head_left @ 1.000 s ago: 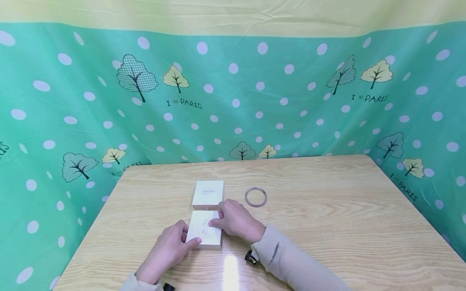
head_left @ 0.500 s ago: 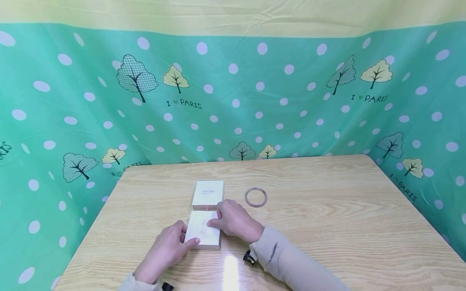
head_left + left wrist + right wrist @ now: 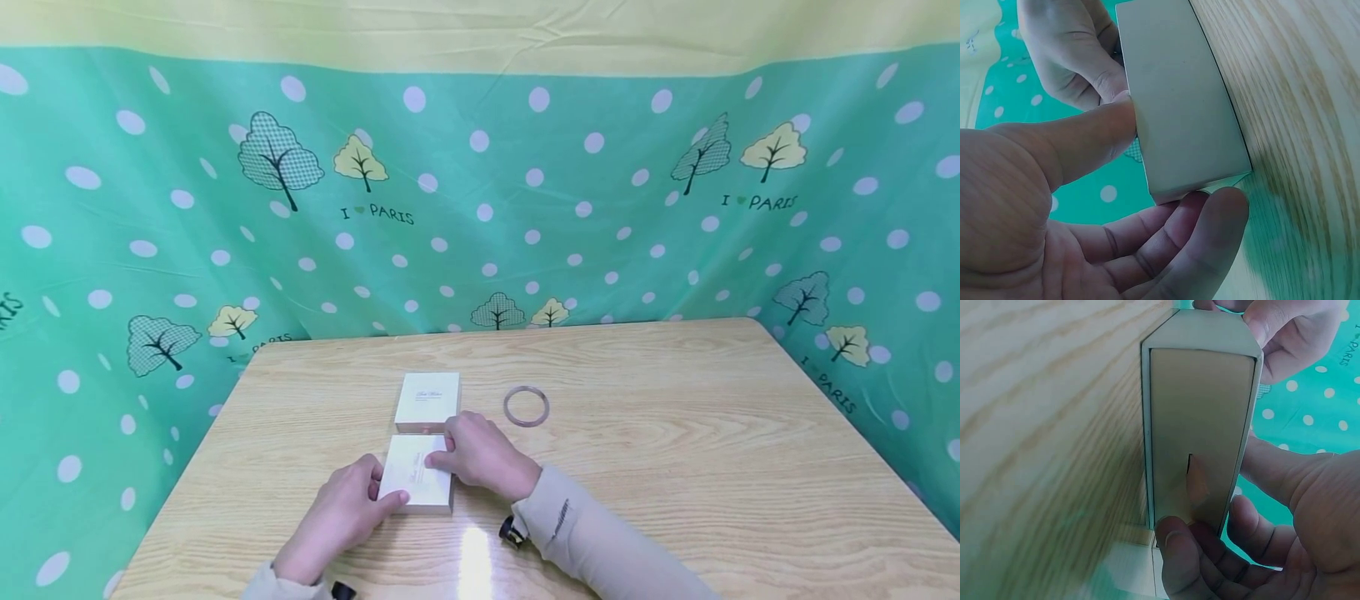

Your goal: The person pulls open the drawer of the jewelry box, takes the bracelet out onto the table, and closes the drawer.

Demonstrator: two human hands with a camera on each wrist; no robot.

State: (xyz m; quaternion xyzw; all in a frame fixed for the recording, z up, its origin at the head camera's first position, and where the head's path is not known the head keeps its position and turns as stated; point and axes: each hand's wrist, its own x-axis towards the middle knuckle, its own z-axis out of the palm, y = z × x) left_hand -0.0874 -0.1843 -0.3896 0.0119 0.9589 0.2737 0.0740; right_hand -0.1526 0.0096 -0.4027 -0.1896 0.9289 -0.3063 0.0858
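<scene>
Both hands hold a white drawer-style gift box (image 3: 416,481), which lies flat on the table with faint printing on its lid. My left hand (image 3: 341,507) grips its near-left side, thumb on the lid and fingers along the side. At the far right corner my right hand (image 3: 486,450) grips it, with a thumb on the lid. In the right wrist view the box's end face shows an inner drawer (image 3: 1200,412) seated inside the sleeve, with a small ribbon tab (image 3: 1197,484). Right-hand fingertips (image 3: 1177,540) curl against this face. Plain cardboard side (image 3: 1182,94) shows in the left wrist view.
A second white box (image 3: 427,398) with printed script lies directly beyond the held one. To the right of it is a pale purple bangle (image 3: 527,406). The wooden table (image 3: 675,433) ends at a green dotted curtain (image 3: 480,208).
The held box and both hands have shifted very slightly to the left. The grips look the same, and the second box and bangle stay in place.
</scene>
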